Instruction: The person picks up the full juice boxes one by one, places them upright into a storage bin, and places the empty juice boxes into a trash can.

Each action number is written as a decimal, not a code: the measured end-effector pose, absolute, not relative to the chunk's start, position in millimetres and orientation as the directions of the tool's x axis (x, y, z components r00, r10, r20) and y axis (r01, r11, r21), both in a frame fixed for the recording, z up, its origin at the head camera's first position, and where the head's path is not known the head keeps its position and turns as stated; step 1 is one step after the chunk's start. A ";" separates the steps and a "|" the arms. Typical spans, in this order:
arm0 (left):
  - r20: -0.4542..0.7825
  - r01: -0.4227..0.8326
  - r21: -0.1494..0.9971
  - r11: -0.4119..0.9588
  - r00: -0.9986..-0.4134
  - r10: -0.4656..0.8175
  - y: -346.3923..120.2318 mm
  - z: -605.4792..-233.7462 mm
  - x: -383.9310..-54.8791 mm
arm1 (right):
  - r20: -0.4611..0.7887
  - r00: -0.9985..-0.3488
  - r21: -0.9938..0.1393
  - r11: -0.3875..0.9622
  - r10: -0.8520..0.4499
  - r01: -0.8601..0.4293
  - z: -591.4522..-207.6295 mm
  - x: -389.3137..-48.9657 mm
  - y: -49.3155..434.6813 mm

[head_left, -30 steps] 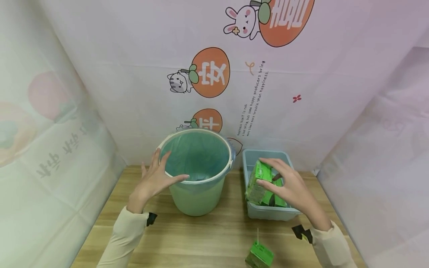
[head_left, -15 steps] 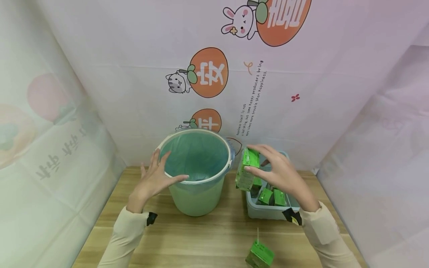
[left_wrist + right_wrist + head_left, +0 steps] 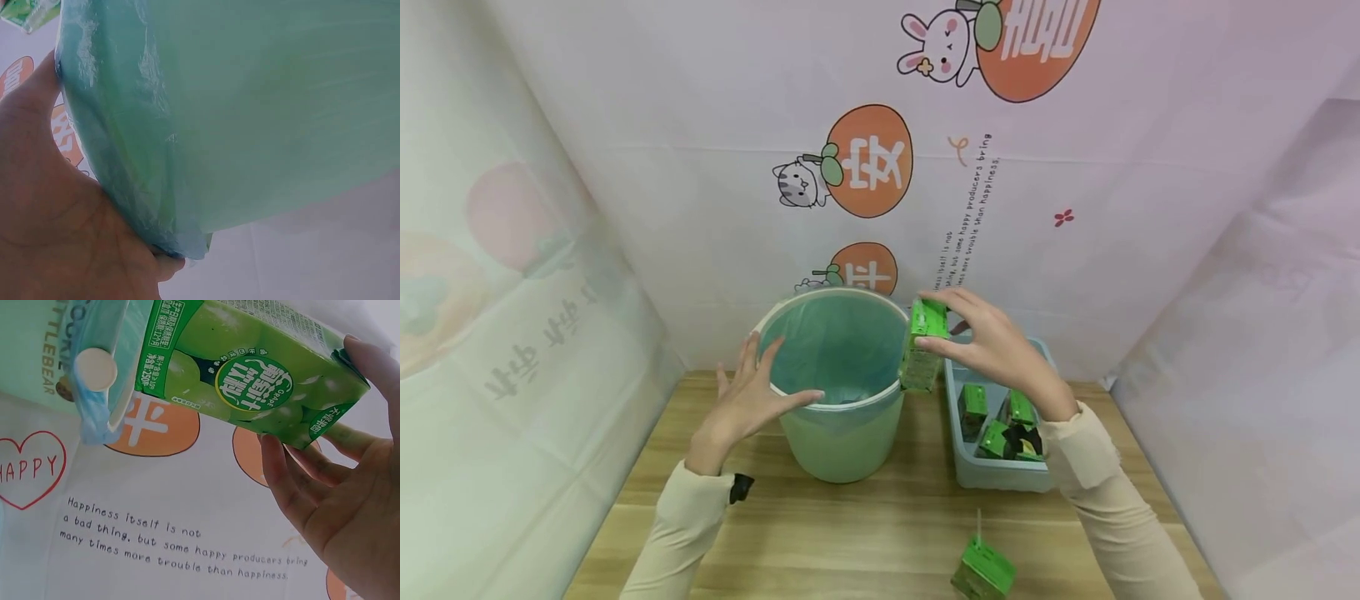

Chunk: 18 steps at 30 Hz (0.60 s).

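My right hand (image 3: 992,346) holds a green grape juice box (image 3: 921,354) between thumb and fingers, at the right edge of the pale green bin (image 3: 842,446). In the right wrist view the juice box (image 3: 250,369) is tilted, its lower end close to the bin's rim. A thin bluish plastic bag (image 3: 125,125) lines the bin and folds over the rim. My left hand (image 3: 741,408) rests against the bin's left front rim with fingers spread and thumb along it. The left wrist view shows this palm (image 3: 69,219) beside the bagged rim.
A light blue basin (image 3: 1000,479) with several green juice boxes (image 3: 973,404) stands right of the bin. Another juice box with a straw (image 3: 983,571) is on the wooden table (image 3: 850,550) near its front. Printed white cloth (image 3: 737,100) hangs around the table.
My right hand has lifted the juice box out of the basin and carried it left to the bin's right rim. My left hand has stayed at the bin.
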<state>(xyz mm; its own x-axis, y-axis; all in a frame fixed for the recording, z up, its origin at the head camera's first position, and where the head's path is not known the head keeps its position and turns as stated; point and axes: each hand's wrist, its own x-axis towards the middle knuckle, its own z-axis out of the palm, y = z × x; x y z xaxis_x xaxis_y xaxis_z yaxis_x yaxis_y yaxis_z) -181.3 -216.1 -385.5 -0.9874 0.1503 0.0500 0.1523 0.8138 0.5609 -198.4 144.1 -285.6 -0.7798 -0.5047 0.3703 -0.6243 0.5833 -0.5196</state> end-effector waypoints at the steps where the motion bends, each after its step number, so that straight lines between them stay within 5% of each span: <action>1: 0.052 0.153 0.558 0.816 -0.987 0.150 -216.9 -385.8 -181.0 | 0.366 -0.779 -0.520 0.583 -0.509 -0.625 -284.5 -200.4 140.9; 18: 0.044 0.144 0.545 0.826 -0.989 0.144 -217.6 -387.8 -182.5 | 0.329 -0.766 -0.575 0.526 -0.553 -0.627 -292.6 -231.9 99.7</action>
